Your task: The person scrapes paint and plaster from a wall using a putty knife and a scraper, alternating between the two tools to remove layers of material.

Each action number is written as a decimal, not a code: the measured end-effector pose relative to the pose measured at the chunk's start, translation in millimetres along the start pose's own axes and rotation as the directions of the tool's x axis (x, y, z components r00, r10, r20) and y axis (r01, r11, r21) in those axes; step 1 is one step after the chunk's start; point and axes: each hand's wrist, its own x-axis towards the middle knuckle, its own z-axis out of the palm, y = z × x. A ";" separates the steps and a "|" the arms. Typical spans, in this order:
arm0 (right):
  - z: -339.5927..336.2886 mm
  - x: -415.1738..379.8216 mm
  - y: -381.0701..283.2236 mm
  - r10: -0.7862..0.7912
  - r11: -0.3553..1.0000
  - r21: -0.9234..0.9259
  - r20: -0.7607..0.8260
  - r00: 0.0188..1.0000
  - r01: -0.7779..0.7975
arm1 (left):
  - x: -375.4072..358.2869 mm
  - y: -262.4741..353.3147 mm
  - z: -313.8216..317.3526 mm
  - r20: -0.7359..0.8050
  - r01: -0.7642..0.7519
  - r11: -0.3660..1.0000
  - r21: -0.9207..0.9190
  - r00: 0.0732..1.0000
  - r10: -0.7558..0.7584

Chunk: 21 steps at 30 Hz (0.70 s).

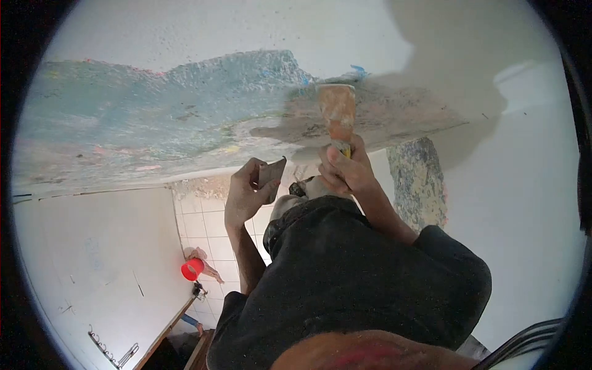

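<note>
My right hand is closed round the handle of a putty knife. Its wide, rust-coloured blade points up, and the blade's edge meets the wall at the upper border of a stripped patch of blue-grey, pink and yellow. To the left, my left hand grips a thin grey-brown flat piece between thumb and fingers, a little away from the wall. White paint covers the wall above the patch.
A second stripped patch is on the wall at the right. Scraped debris lies on the tiled floor along the wall. A red bucket, a cloth and a wooden door frame are at the lower left. Dark cables show lower right.
</note>
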 end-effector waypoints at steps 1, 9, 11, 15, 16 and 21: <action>4.8 2.6 -3.6 -0.015 1.000 0.005 0.010 1.000 0.015 | -1.5 4.3 -0.2 -0.018 0.014 1.000 0.003 1.000 -0.014; 13.2 3.9 -8.5 -0.033 0.994 0.108 0.065 0.997 0.026 | -5.9 3.6 -0.3 -0.020 0.022 0.999 0.023 1.000 -0.021; 9.7 7.3 2.3 -0.022 0.990 0.143 0.034 0.999 0.017 | -8.8 3.2 4.2 -0.009 0.036 0.999 -0.006 0.999 -0.037; 3.7 1.6 5.4 -0.036 0.994 0.105 0.058 0.998 0.030 | -11.9 5.5 4.6 -0.031 0.034 0.999 0.005 0.999 -0.033; 7.3 6.3 1.7 -0.033 0.994 0.101 0.055 0.998 0.027 | -12.6 5.6 5.8 -0.042 0.033 0.999 0.025 0.999 -0.032; 7.0 7.0 7.2 -0.015 0.994 0.105 -0.035 0.999 0.018 | -16.4 5.2 7.2 -0.009 -0.001 1.000 0.002 1.000 0.001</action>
